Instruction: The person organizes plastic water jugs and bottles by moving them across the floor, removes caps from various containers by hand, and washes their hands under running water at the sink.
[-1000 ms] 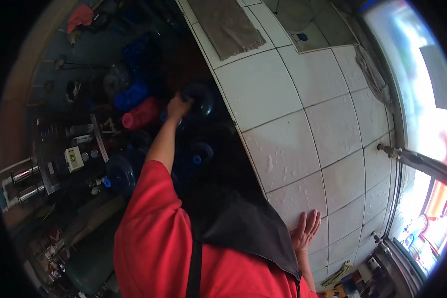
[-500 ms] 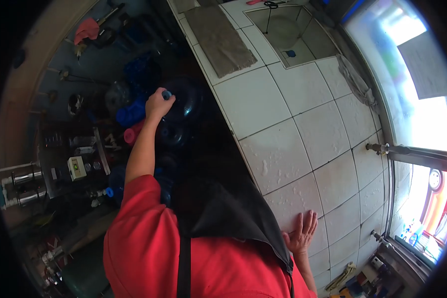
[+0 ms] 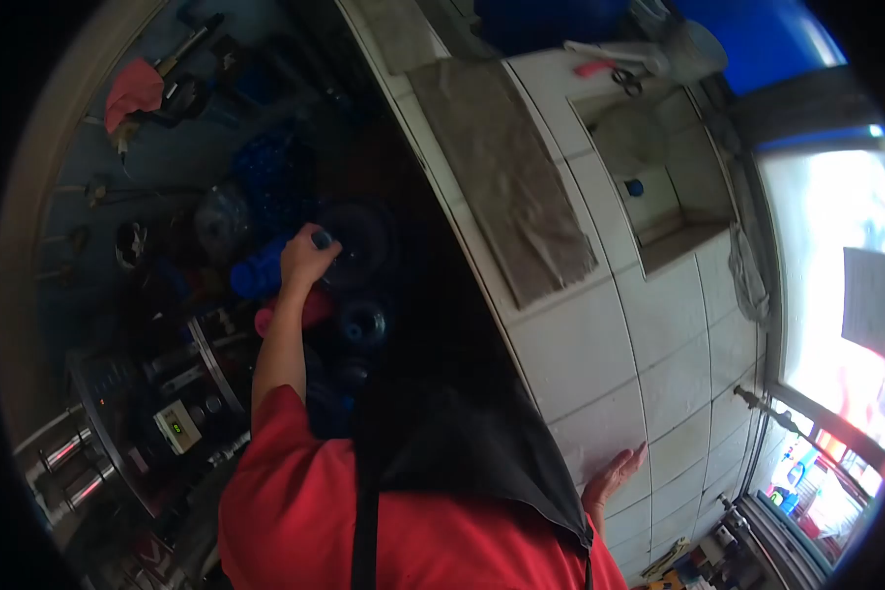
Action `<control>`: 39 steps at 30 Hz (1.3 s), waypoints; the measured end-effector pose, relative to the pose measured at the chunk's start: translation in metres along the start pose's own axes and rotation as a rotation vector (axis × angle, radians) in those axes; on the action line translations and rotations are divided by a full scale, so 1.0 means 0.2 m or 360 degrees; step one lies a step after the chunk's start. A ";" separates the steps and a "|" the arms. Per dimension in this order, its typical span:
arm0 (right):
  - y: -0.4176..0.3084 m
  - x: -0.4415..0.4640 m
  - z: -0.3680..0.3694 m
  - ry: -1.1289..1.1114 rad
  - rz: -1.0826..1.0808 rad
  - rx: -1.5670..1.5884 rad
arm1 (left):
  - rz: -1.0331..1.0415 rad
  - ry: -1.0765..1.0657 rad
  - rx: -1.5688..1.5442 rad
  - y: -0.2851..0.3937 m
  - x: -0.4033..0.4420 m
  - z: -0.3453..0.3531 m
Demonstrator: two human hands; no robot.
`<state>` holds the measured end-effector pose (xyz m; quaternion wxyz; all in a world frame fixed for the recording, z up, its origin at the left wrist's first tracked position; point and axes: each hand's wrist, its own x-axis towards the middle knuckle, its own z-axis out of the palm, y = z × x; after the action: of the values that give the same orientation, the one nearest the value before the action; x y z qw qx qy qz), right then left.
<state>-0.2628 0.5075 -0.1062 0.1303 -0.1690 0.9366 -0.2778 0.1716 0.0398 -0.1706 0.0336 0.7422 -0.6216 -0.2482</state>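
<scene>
My left hand (image 3: pixel 307 262) is closed round the neck of a large, dark blue-tinted water jug (image 3: pixel 362 244) on the shadowed left side. Most of the jug is dim, and I cannot tell whether it rests on the floor. A blue jug (image 3: pixel 260 272) is just left of that hand, and a pinkish-red container (image 3: pixel 310 309) shows below the wrist. On the right, my right hand (image 3: pixel 615 478) is seen from its edge at the white tiled counter (image 3: pixel 585 344). Its fingers are stretched out and hold nothing; whether the palm touches the tile is unclear.
A grey cloth (image 3: pixel 506 187) lies along the counter, left of a recessed sink (image 3: pixel 683 236). Scissors (image 3: pixel 626 81) lie beyond the sink. More clear jugs (image 3: pixel 362 326) stand below the left hand. A device with a green display (image 3: pixel 177 426) is at lower left.
The view has swung, so the counter, cloth and sink appear lower and farther right. My left hand keeps hold of the jug's neck. My right hand has turned from flat and spread to edge-on.
</scene>
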 end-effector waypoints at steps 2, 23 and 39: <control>0.04 0.05 0.13 0.0070 0.0123 -0.0230 | -0.0074 -0.0054 -0.0008 -0.07 0.10 -0.03; -0.07 0.08 0.33 0.0353 0.0499 -0.0957 | 0.0016 0.0413 0.0373 0.12 0.36 -0.94; -0.09 0.01 0.32 0.0466 0.0300 -0.1043 | 0.0310 0.0031 0.0428 0.06 0.98 -0.76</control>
<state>-0.2389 0.4618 -0.1493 -0.0412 -0.0731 0.9961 0.0290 0.2429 -0.1868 -0.0977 -0.0361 0.6786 -0.7178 -0.1511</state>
